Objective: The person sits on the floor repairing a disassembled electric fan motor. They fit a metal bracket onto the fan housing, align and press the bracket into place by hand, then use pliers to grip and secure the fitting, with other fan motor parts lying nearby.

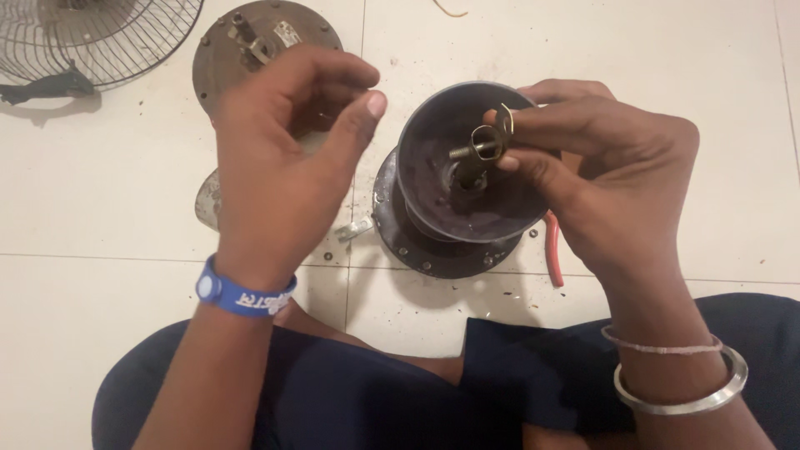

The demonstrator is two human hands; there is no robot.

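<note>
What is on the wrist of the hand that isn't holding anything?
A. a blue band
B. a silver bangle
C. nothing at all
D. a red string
A: the left hand, raised with curled fingers and nothing in it, has a blue wristband, while the silver bangle sits on the right hand's wrist.

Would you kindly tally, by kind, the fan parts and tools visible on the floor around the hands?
Dark cup-shaped housing on a round base: 1
Round metal plate: 1
Wire fan guard: 1
Small brass fitting held by the right hand: 1
Red-handled tool: 1
Small metal bracket: 1
Total: 6
The left hand holds nothing visible.
</note>
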